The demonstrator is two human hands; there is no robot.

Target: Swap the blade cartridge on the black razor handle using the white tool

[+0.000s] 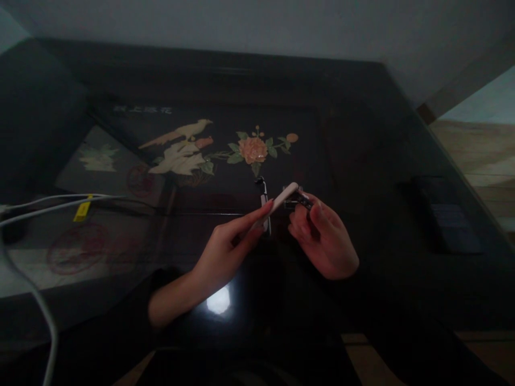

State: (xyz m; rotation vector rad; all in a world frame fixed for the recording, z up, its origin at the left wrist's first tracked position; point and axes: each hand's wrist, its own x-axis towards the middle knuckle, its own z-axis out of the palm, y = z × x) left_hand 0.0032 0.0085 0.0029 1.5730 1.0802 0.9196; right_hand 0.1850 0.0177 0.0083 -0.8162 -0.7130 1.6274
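Observation:
My left hand [223,244] pinches a slim, pale, bar-shaped thing [281,198] between thumb and fingers. The bar slants up to the right over the dark glossy table. Closed around a small shiny metal piece [300,199] at the bar's upper end is my right hand [324,236]. Whether the bar and the metal piece are joined is too dark to tell. Just behind my left fingertips shows a narrow white and black thing [264,195]; it may lie on the table or be a reflection.
A dark phone [448,214] lies on the right of the table [362,134]. White cables [40,292] run along the left, one with a yellow tag [82,209]. A flower and bird picture [252,150] decorates the tabletop. Behind stands a pale wall [225,24].

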